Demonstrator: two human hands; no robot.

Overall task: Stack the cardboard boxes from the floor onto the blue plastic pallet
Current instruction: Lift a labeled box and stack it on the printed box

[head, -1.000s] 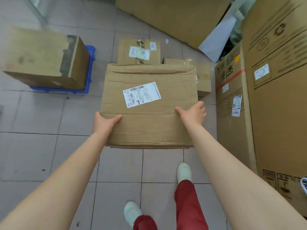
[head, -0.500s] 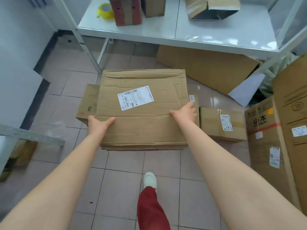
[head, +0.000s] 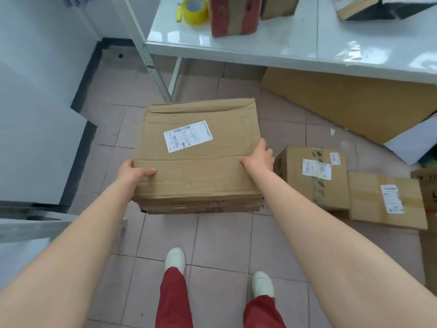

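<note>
Above the tiled floor [head: 220, 240], cardboard box [head: 201, 171] gripped by left hand [head: 132, 172] and right hand [head: 259, 158] at opposite sides

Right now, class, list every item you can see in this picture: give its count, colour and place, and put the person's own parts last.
Held box: one, brown, white label, centre, carried above the floor.
Floor boxes: two, brown, labelled, right, side by side.
Flat cardboard sheet: one, brown, on the floor partly beneath the table.
Table: one, white, top.
Tape roll: one, yellow, on the table.
Red-and-brown box: one, on the table.
Floor tiles: pinkish.
Shoes: two, white, bottom.
Trousers: red.
Left hand: grip on the box's left edge.
Right hand: grip on its right edge.
</note>
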